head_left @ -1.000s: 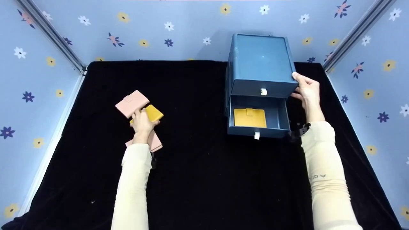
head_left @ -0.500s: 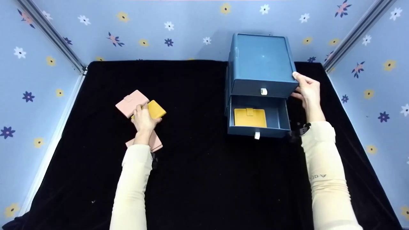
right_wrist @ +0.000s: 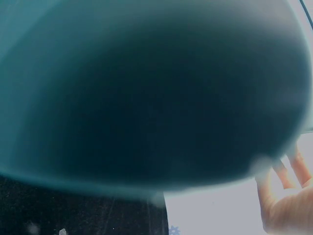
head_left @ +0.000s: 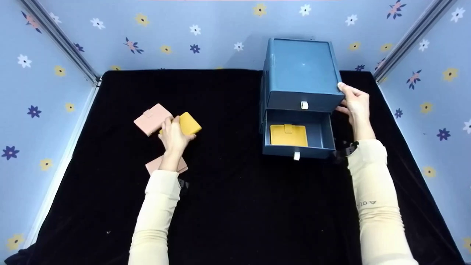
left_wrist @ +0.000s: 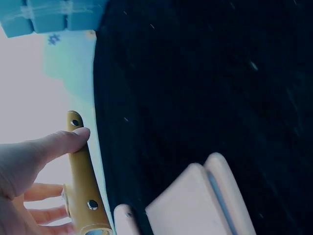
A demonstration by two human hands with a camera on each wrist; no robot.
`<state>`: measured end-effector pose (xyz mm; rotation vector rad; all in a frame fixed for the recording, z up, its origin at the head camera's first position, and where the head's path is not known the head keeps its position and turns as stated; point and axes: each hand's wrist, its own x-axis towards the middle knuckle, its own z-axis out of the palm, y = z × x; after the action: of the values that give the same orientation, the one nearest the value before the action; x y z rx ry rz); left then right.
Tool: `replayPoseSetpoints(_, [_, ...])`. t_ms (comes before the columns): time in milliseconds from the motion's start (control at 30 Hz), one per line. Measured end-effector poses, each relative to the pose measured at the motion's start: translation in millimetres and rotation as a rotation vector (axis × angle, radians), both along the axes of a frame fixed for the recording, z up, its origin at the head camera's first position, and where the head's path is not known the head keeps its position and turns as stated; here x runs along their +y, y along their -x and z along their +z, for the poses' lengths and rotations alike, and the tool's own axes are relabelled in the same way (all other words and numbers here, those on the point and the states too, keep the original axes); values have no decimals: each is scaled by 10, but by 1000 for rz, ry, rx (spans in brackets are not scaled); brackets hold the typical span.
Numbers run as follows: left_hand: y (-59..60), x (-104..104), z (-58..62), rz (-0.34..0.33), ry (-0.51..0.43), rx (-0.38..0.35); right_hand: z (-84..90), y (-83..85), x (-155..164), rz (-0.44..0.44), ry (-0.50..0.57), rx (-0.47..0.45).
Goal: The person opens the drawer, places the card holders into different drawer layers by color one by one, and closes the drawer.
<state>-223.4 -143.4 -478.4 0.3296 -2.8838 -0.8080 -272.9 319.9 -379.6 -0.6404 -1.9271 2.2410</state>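
Note:
In the head view my left hand (head_left: 173, 136) grips a small yellow wallet (head_left: 190, 124), thumb on one side and fingers on the other. Metal snaps show on this yellow wallet (left_wrist: 84, 181) in the left wrist view. Close by on the left lies a pink wallet (head_left: 152, 118) with a strap; a second pink wallet (head_left: 154, 165) is partly hidden under my left wrist. My right hand (head_left: 356, 106) touches the right front edge of the blue drawer unit (head_left: 303, 66), thumb at its top corner, fingers along its side. Another yellow wallet (head_left: 289, 135) lies in the pulled-out lower drawer (head_left: 319, 129).
Black cloth (head_left: 228, 206) covers the table between the wallets and the drawer unit. The upper drawer (head_left: 285, 101) is closed. A blue flowered wall (head_left: 217, 33) stands behind and on both sides. The unit's blurred side fills most of the right wrist view.
My left hand has moved right and slightly farther back with the yellow wallet, away from the pink ones. My right hand and the drawer unit have stayed in place.

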Motion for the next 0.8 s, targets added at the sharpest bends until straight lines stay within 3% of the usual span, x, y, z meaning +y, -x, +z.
replayPoseSetpoints(800, [-346,608,523,-157,-31,84,-2,6,3,-1,-16,-10])
